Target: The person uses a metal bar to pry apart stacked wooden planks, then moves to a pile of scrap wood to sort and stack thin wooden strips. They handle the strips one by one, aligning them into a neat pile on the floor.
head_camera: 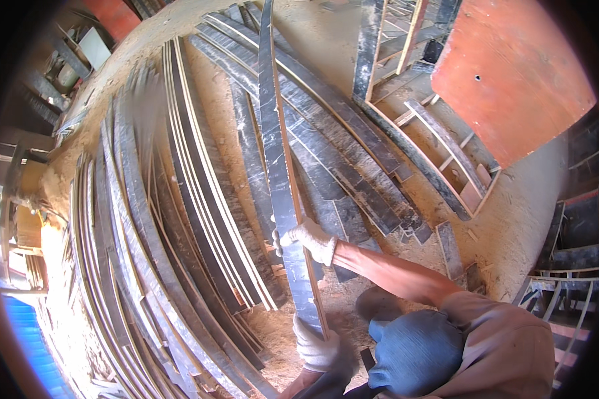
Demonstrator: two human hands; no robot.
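A long, dark-faced plywood strip (282,184) rises from the bottom middle to the top of the view, its raw brown edge facing right. My right hand (309,240), in a whitish work glove, grips it part way along, fingers wrapped round to its left side. Also gloved, my left hand (317,346) holds the strip's near end from below. Beneath and right of it lie more dark plywood strips (319,129), stacked at a slant. To the left, several strips (207,199) lie together, some on edge with pale edges showing.
Further left spreads a larger heap of curved-looking strips (130,219). An orange-red panel (514,75) stands at the upper right beside a timber-framed form (414,154). Wood dust and offcuts litter the floor (324,30). A short board piece (449,249) lies near my right forearm. Blue cloth (417,354) shows below.
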